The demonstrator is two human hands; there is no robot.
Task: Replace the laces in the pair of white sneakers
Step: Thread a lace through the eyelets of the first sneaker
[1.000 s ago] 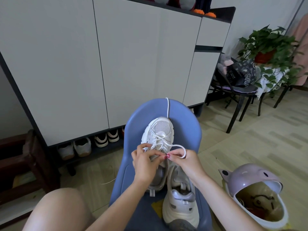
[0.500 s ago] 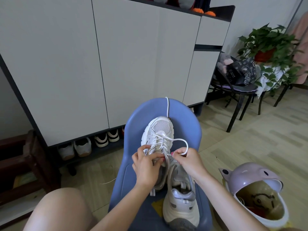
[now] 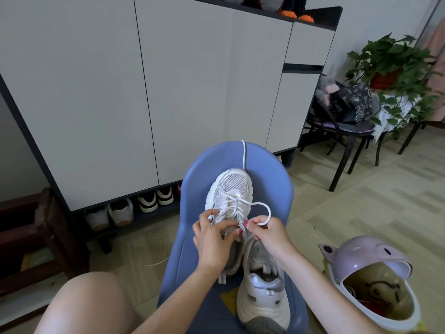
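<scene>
Both hands are working on the far white sneaker (image 3: 230, 189) lying on the blue chair (image 3: 272, 186): the right hand (image 3: 269, 233) is pinching a loop of white lace (image 3: 261, 206), the left hand (image 3: 212, 239) is gripping the lacing. A second sneaker (image 3: 262, 295) is lying nearer, touching the first.

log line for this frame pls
phase: lacing far sneaker | left hand: holds its upper | right hand: pinches lace loop | near sneaker: unlaced | support: blue chair
</scene>
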